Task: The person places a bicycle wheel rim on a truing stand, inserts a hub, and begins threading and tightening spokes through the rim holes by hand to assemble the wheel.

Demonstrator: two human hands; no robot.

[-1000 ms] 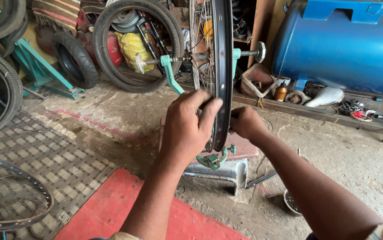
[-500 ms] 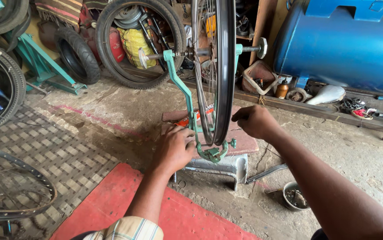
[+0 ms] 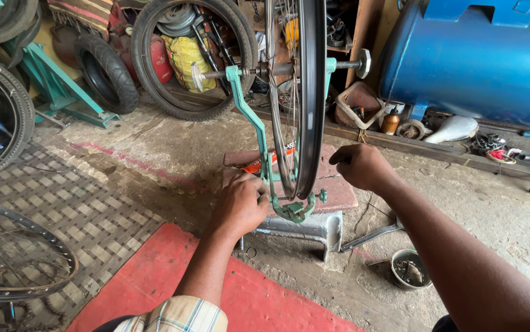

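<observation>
Two hands flank the wheel [image 3: 305, 92]: left hand [image 3: 240, 206], at seven o'clock, grips the green stand [image 3: 259, 135]; right hand [image 3: 360, 166], at four, is clenched beside the rim.

Even, soft daylight fills the scene; shadows beneath the wheel rim [image 3: 309, 92] are faint and diffuse. A mild sheen marks the blue tank [image 3: 480, 61]. Focus is sharp throughout, with slight wide-angle stretching at the edges.

A crinkly yellow bag [image 3: 192, 56] sits at the back, seen through a big black tyre [image 3: 192, 59]. A small brown bottle [image 3: 390, 121] stands by the blue tank [image 3: 486, 61]. No signs or screens show.
</observation>
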